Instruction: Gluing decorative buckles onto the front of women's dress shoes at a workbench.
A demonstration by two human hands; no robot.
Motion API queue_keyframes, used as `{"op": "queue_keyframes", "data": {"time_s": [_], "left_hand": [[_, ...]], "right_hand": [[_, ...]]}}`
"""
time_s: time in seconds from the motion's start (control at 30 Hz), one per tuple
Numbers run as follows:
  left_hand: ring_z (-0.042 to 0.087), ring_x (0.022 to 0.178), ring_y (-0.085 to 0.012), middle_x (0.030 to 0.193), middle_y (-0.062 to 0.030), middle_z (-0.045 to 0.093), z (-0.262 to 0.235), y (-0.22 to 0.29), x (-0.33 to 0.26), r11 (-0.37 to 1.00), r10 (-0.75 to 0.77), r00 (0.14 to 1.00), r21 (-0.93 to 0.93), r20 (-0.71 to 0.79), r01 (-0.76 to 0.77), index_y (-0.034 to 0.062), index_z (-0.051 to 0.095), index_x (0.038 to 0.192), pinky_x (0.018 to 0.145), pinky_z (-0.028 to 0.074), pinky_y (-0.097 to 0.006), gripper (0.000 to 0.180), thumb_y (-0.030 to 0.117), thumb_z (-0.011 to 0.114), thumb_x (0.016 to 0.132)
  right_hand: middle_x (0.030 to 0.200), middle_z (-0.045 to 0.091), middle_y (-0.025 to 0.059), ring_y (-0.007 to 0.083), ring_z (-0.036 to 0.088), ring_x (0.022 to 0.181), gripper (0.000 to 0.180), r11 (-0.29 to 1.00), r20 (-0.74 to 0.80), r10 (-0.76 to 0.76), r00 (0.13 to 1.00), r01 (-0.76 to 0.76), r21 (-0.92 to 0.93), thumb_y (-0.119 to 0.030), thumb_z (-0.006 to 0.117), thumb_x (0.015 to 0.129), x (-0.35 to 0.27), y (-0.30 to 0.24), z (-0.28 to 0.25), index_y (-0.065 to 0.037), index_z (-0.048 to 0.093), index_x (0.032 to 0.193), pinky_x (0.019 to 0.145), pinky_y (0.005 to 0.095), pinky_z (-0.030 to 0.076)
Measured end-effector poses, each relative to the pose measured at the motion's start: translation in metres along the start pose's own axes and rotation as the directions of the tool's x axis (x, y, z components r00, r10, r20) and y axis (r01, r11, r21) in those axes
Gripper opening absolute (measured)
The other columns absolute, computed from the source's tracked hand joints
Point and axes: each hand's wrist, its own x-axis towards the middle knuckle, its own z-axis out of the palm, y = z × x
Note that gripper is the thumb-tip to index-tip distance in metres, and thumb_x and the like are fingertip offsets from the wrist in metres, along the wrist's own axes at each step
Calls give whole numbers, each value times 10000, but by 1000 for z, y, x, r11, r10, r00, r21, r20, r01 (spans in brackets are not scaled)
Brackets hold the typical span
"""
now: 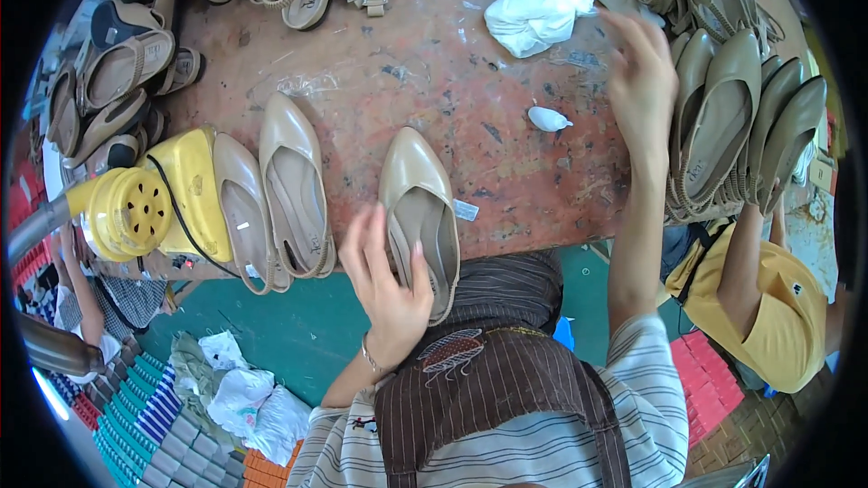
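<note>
My left hand (387,273) rests on the heel end of a beige pointed flat shoe (416,190) lying at the near edge of the worn red-brown table (425,81), fingers spread over its opening. My right hand (640,81) is stretched out to the far right, fingers apart, right beside a stack of beige flats (737,117) standing on edge; it is blurred and seems to hold nothing. A small white scrap (548,118) lies on the table between the two hands.
Two more beige flats (271,194) lie left of my shoe, next to a yellow hot-air blower (149,203). A crumpled white cloth (533,16) sits farther back. Sandals and straps crowd the far and left edges. A person in yellow (778,307) sits at right; another person's arm (80,294) is at the lower left.
</note>
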Motion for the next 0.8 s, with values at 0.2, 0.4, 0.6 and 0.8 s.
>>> {"op": "queue_keyframes", "data": {"time_s": [0.2, 0.4, 0.6, 0.8], "left_hand": [[323, 1356, -279, 1412, -185, 362, 23, 18, -3, 129, -252, 867, -874, 429, 469, -18, 220, 1437, 1127, 261, -410, 647, -75, 528, 871], [283, 1382, -287, 1459, -213, 311, 71, -7, 11, -394, -277, 883, -883, 378, 254, -4, 159, 1450, 1149, 198, -413, 718, -110, 507, 832], [392, 1316, -276, 1402, -169, 417, 73, -18, 4, -381, -252, 888, -883, 384, 274, -8, 219, 1434, 1110, 276, -408, 683, -105, 469, 807], [414, 1302, -292, 1384, -199, 437, 74, -29, 1, -512, -246, 873, -821, 420, 251, -11, 263, 1415, 1104, 293, -415, 686, -106, 496, 777]], "right_hand": [[1073, 591, 143, 339, 539, 1070, 488, 929, 163, -341, 926, 358, -91, 68, 582, 695, 37, 30, 51, -69, 601, 1163, 940, 404, 420], [1156, 609, 135, 227, 617, 994, 473, 935, -223, 205, 953, -124, 331, -101, 644, 817, -7, -56, -44, 50, 510, 1245, 855, 308, 487], [928, 636, 104, 257, 625, 835, 437, 972, 224, -140, 964, 91, 218, 3, 654, 600, -108, -116, 39, -126, 688, 1016, 692, 341, 508], [911, 611, 62, 253, 595, 749, 427, 962, 213, -162, 964, 106, 252, -15, 661, 575, -133, -106, 50, -133, 688, 985, 609, 350, 484]]}}
